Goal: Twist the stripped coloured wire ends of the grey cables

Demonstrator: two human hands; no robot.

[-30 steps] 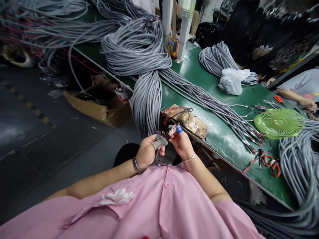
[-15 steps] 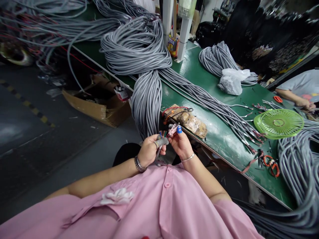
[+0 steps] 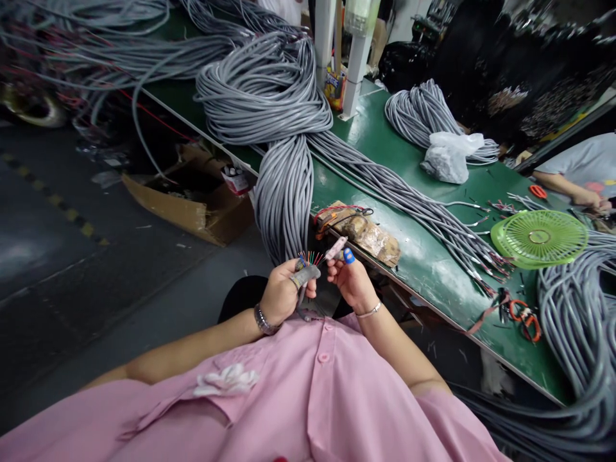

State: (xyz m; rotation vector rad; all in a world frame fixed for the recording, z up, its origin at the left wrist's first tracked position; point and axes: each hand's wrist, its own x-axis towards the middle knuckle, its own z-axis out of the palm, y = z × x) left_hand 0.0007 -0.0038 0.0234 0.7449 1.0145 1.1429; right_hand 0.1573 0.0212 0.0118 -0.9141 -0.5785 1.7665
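Note:
My left hand (image 3: 282, 289), with a grey covering on its thumb, is closed around the end of a grey cable (image 3: 301, 297). Thin coloured wires (image 3: 310, 258) fan out of the cable above that thumb. Beside them, just to the right, is my right hand (image 3: 353, 280), its thumb wrapped in blue. Thumb and forefinger are bent together by a pale pink piece (image 3: 335, 248); whether that is a wrapped fingertip or something held, I cannot tell. Both hands are in front of my chest, off the table's edge.
Large bundles of grey cable (image 3: 262, 96) cover the green table (image 3: 375, 170). A taped block (image 3: 368, 234) lies at its near edge. Farther right are a green fan (image 3: 539, 237) and orange-handled scissors (image 3: 524, 319). A cardboard box (image 3: 166, 205) is on the floor. Another person's arm (image 3: 561, 186) shows at right.
My right hand has moved slightly right and away from the wires. My left hand has shifted a little left, and the coloured wires are spread wider.

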